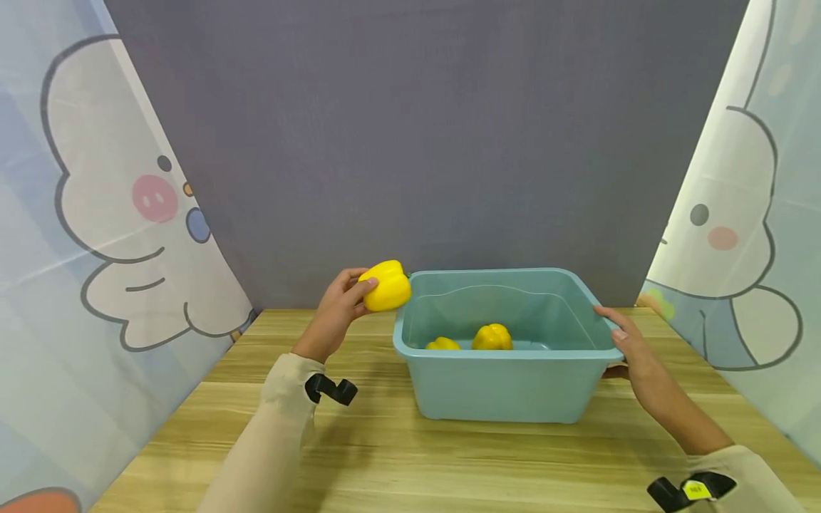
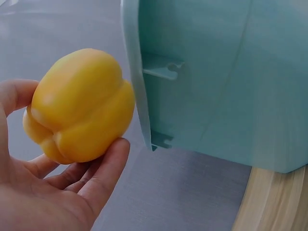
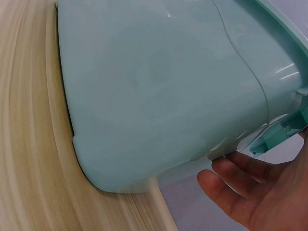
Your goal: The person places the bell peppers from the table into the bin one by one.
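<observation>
A teal plastic tub [image 1: 507,388] stands on the wooden table [image 1: 385,456]. Two yellow bell peppers [image 1: 492,337] lie inside it, one [image 1: 442,344] partly hidden by the near wall. My left hand [image 1: 338,308] holds a third yellow pepper [image 1: 385,286] in the air just outside the tub's left rim; in the left wrist view the pepper [image 2: 79,106] sits between thumb and curled fingers [image 2: 103,175], beside the tub's wall [image 2: 216,77]. My right hand [image 1: 625,343] grips the tub's right rim, thumb on top; in the right wrist view its fingers [image 3: 240,180] curl under the rim [image 3: 284,127].
A grey backdrop [image 1: 410,142] rises behind the table. Cartoon-printed curtains hang at the left [image 1: 96,235] and right [image 1: 744,235], closing in the table's sides. Bare wood lies in front of and left of the tub.
</observation>
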Available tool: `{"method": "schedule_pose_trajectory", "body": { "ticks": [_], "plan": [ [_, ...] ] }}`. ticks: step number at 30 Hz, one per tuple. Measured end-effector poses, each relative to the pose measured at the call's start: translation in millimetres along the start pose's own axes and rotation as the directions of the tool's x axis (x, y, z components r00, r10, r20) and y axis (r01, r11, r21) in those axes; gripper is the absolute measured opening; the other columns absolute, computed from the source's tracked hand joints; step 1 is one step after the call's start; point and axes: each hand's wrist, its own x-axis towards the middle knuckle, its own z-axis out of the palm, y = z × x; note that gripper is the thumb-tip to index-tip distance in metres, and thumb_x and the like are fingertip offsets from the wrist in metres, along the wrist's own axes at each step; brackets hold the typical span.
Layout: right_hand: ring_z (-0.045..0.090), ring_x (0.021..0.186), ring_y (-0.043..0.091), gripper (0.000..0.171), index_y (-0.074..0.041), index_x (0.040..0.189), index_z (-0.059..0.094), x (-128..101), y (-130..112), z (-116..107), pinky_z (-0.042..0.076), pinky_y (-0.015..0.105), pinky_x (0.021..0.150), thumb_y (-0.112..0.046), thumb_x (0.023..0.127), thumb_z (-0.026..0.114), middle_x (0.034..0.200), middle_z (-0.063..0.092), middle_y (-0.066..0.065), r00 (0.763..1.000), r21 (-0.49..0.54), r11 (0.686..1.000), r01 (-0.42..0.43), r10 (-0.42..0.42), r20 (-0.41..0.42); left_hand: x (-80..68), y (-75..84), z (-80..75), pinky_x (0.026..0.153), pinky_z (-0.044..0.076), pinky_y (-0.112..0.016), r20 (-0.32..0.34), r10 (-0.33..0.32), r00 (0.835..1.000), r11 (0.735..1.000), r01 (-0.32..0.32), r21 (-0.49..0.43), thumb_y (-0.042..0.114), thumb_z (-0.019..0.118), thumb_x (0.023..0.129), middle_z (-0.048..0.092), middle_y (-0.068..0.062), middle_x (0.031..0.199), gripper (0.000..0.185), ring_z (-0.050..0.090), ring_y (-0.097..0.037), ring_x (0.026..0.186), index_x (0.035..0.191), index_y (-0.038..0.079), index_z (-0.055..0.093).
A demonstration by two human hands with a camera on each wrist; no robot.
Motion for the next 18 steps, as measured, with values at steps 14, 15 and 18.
{"method": "schedule_pose_trajectory", "body": {
  "ticks": [14, 15, 18],
  "plan": [
    [0.050, 0.101, 0.007, 0.049, -0.021, 0.158, 0.025, 0.4, 1.1, 0.7, 0.053, 0.036, 0.066, -0.026, 0.110, 0.018, 0.139, 0.032, -0.003, 1.000, -0.008, 1.000, 0.002, -0.002, -0.013, 12.5, 17.1, 7.1, 0.093, 0.054, -0.037, 0.124, -0.061, 0.990, 0.995, 0.050, 0.089, 0.041, 0.067, 0.096, 0.055, -0.015, 0.130, 0.054, 0.062, -0.031, 0.110, 0.135, 0.008, 0.049],
    [0.050, 0.101, 0.007, 0.049, -0.020, 0.158, 0.025, 0.5, 1.2, 0.6, 0.053, 0.036, 0.066, -0.027, 0.110, 0.018, 0.139, 0.032, -0.002, 1.000, -0.010, 1.000, 0.001, -0.001, -0.013, 13.4, 18.6, 7.6, 0.093, 0.054, -0.037, 0.126, -0.068, 0.990, 0.993, 0.055, 0.103, 0.041, 0.067, 0.096, 0.056, -0.014, 0.129, 0.054, 0.062, -0.031, 0.109, 0.135, 0.009, 0.049],
    [0.050, 0.101, 0.006, 0.049, -0.020, 0.158, 0.025, 0.5, 1.0, 0.6, 0.053, 0.037, 0.066, -0.027, 0.110, 0.018, 0.140, 0.031, -0.001, 1.000, -0.015, 1.000, -0.005, 0.005, -0.012, 16.5, 23.2, 9.7, 0.092, 0.054, -0.039, 0.136, -0.090, 0.987, 0.987, 0.070, 0.144, 0.042, 0.068, 0.095, 0.057, -0.013, 0.127, 0.053, 0.064, -0.030, 0.108, 0.134, 0.010, 0.051]
  ]
}}
